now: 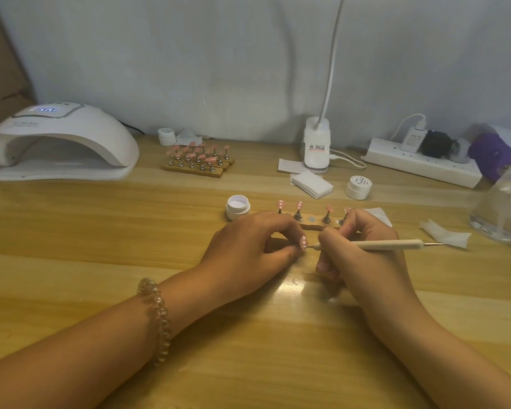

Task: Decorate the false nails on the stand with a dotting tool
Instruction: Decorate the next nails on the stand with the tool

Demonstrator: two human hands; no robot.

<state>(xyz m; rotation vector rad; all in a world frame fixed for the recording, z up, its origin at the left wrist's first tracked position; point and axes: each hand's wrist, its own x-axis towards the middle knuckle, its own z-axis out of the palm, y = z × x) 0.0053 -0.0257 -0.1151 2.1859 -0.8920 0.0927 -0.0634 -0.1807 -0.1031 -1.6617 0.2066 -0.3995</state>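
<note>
Bracelet: nearest me, a coiled clear bracelet (157, 320) sits on my left wrist, and both forearms reach in over the wooden table (71, 231).
Lamp: far left at the back stands the white curing lamp (59, 143), its display lit.
Spare stands: back, left of centre, more stands (198, 162) hold pink nails. They are too small for me to tell if they carry dots.
Open pot: a small white pot (238, 207) with its lid off is just left of the near stand.
Left hand: my left hand (248, 249) is curled, thumb and forefinger pinching a pink false nail (303, 242) low over the table.
Held nail: it shows a few white dots.
Near stand: the near stand (316, 227) lies just behind my hands, with four pink nails on pegs and one bare slot (311, 219) in the middle.
Right hand: my right hand (363, 255) grips the dotting tool (381, 245) like a pen, close to its working end.
Tool tip: it is at the held nail's right edge, touching or nearly so.
Done: the two left nails on the near stand carry white dots.
Left: the third looks plain and the fourth is half hidden behind my right hand. I judge this stand about half finished.
Right side: a closed jar (358, 187) and a power strip (422, 166) sit at the back.
</note>
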